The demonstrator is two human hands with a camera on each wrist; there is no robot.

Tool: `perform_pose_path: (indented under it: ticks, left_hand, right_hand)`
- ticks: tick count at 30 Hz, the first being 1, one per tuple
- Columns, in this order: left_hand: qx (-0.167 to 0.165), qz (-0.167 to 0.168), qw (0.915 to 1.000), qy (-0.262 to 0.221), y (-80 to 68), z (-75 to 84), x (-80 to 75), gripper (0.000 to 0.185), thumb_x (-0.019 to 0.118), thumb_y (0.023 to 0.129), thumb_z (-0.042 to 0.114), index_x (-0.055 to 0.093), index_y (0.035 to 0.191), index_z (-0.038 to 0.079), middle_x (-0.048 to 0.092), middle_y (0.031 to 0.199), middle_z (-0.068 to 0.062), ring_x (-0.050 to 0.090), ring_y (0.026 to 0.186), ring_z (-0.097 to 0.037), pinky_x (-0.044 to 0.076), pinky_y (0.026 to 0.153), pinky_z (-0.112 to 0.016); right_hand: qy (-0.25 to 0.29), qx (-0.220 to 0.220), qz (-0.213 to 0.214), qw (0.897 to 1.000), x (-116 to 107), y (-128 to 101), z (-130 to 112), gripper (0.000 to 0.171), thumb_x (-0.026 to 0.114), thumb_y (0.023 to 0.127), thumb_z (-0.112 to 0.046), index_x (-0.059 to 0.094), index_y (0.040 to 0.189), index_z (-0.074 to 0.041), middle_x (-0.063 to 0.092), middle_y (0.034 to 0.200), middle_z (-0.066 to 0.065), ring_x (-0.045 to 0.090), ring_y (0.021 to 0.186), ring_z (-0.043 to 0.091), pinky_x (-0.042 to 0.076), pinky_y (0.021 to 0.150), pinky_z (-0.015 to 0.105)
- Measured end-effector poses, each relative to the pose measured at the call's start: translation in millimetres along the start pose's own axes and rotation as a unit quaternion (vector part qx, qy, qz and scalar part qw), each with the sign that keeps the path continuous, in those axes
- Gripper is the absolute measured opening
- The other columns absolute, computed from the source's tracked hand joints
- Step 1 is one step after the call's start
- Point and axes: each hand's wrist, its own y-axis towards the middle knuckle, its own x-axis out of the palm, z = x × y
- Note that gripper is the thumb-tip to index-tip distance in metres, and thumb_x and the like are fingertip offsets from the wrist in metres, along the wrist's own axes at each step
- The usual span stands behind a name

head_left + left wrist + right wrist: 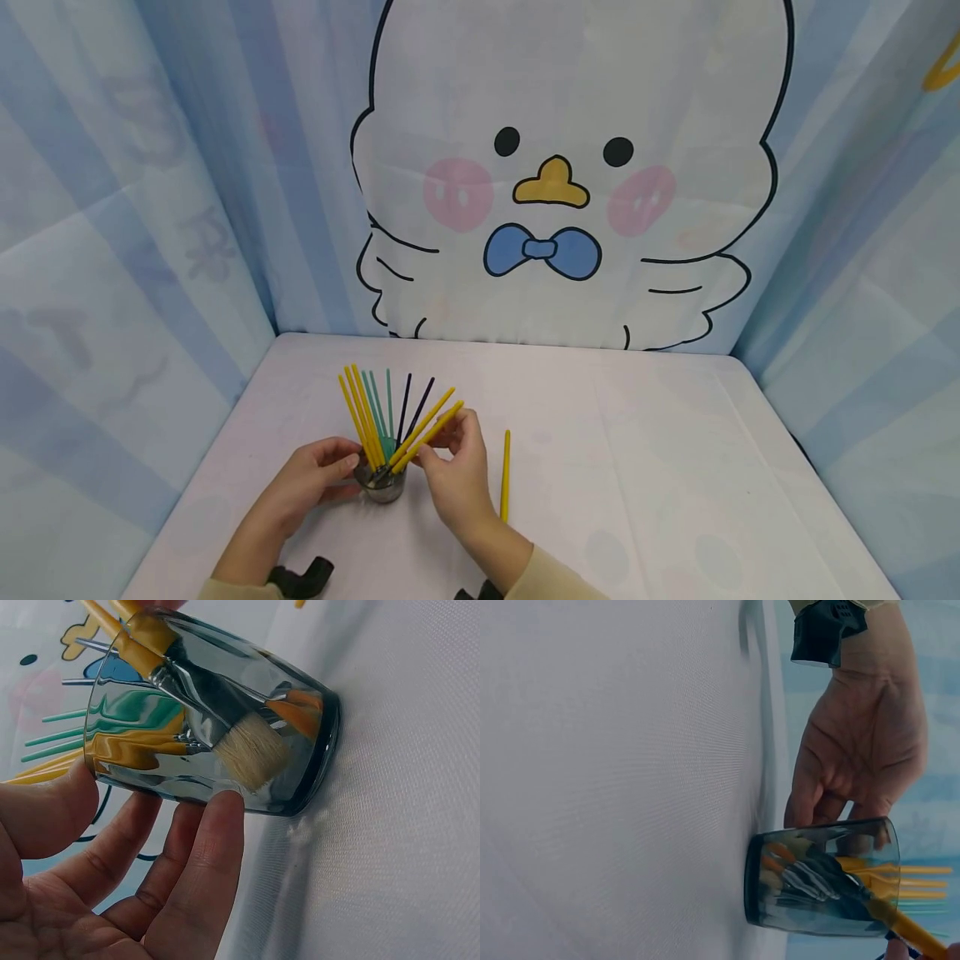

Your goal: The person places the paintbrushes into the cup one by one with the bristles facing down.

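A clear, greyish drinking glass stands on the table, holding several paintbrushes with yellow, teal and dark handles. My left hand holds the side of the glass, thumb near the rim and fingertips against the wall. My right hand pinches the handle of a yellow paintbrush that leans out over the rim. Through the glass in the left wrist view, broad pale bristles and orange bristles rest low inside. In the right wrist view, only fingertips of the right hand show at the lower corner.
Another yellow stick-like handle lies on the white tablecloth, right of the right hand and partly hidden by its wrist. Behind the table hangs a blue-striped curtain with a cartoon bird. Black wrist devices show at the lower edge.
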Motion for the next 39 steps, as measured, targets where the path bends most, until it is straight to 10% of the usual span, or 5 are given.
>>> perform_pose_path:
  ticks: [39]
  left_hand:
    - [-0.01, 0.001, 0.9999, 0.01, -1.4, 3.9, 2.1, 0.028, 0.063, 0.108, 0.011, 0.066, 0.13, -0.007, 0.068, 0.132, -0.023, 0.07, 0.108, -0.021, 0.068, 0.092, -0.044]
  right_hand:
    - [0.019, 0.059, -0.002, 0.998, -20, -6, 1, 0.044, 0.06, 0.095, 0.017, 0.053, 0.133, -0.004, 0.059, 0.113, 0.019, 0.067, 0.094, 0.022, 0.07, 0.077, 0.035]
